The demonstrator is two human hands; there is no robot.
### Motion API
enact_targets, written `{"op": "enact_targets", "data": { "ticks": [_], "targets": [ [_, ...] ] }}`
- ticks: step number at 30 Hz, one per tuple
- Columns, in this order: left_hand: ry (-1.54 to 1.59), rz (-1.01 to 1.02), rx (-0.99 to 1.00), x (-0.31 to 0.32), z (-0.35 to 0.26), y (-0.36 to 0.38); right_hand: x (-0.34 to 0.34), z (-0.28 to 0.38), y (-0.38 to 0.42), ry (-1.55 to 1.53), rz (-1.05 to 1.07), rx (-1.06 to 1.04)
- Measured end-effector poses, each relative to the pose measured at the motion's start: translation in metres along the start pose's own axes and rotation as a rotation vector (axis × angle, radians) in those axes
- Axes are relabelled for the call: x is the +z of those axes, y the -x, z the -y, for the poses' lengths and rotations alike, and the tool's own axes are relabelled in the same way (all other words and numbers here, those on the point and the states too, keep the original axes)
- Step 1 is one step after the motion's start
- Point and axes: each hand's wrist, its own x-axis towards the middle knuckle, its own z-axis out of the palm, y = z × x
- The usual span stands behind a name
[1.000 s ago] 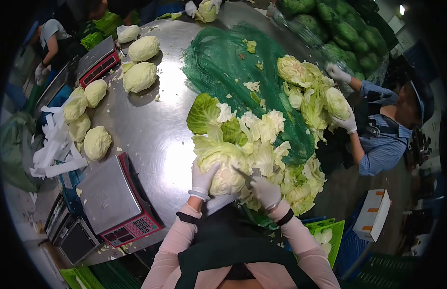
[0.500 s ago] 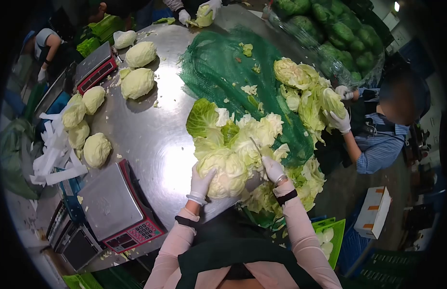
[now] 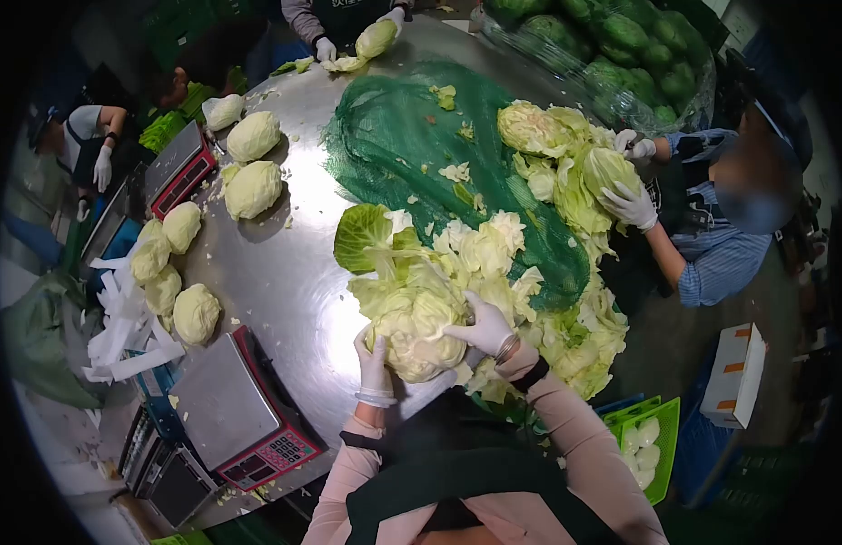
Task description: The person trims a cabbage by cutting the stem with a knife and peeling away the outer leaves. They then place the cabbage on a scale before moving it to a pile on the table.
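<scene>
A pale cabbage (image 3: 419, 338) sits near the table's front edge, between my two white-gloved hands. My left hand (image 3: 373, 363) grips its left side. On the right side, my right hand (image 3: 483, 329) has its thumb against the cabbage and its fingers along the loose leaves. No knife shows in my right hand now. A large green outer leaf (image 3: 361, 238) and torn pale leaves (image 3: 483, 247) lie just behind the cabbage. More trimmed leaves (image 3: 580, 341) are heaped to the right of my right hand.
Green netting (image 3: 421, 127) covers the table's middle. Several trimmed cabbages (image 3: 253, 189) and a red-edged scale (image 3: 230, 400) stand at left. A bag of green cabbages (image 3: 612, 54) is at the back right. Co-workers' gloved hands (image 3: 632, 204) handle cabbages at right and far side.
The knife seen in my right hand earlier is out of sight, and that hand has moved left onto the cabbage. The view has shifted slightly. The far co-worker's cabbage has been lifted off its leaves.
</scene>
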Motion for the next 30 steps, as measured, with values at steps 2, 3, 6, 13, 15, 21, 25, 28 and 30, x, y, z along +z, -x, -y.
{"op": "enact_targets", "data": {
  "ticks": [2,3,6,13,15,21,25,28,30],
  "targets": [
    [0.029,0.015,0.006,-0.002,0.002,-0.005,-0.003,-0.015,-0.005,-0.041,-0.023,-0.054],
    [-0.011,0.079,0.002,-0.003,0.001,-0.010,-0.003,-0.020,-0.008,-0.074,-0.045,-0.102],
    [0.035,0.207,-0.060,0.000,-0.009,-0.015,-0.010,-0.013,-0.009,0.118,-0.036,-0.049],
    [0.499,0.297,-0.369,-0.003,-0.004,-0.010,-0.035,0.021,-0.021,-0.509,0.091,0.025],
    [0.548,0.306,-0.408,0.012,-0.016,-0.004,-0.041,0.018,-0.028,-0.656,0.078,0.044],
    [0.642,0.307,-0.343,0.022,-0.029,-0.009,-0.038,-0.012,-0.022,-0.014,-0.311,-0.180],
    [0.539,0.188,-0.172,0.029,-0.028,0.004,-0.016,0.019,0.030,-0.455,-0.134,-0.001],
    [0.466,0.163,-0.052,0.024,-0.012,0.013,0.018,0.031,0.038,-0.746,-0.013,0.135],
    [0.400,0.121,-0.035,0.028,-0.017,0.026,0.030,0.021,0.030,-0.803,-0.050,0.123]
  ]
}}
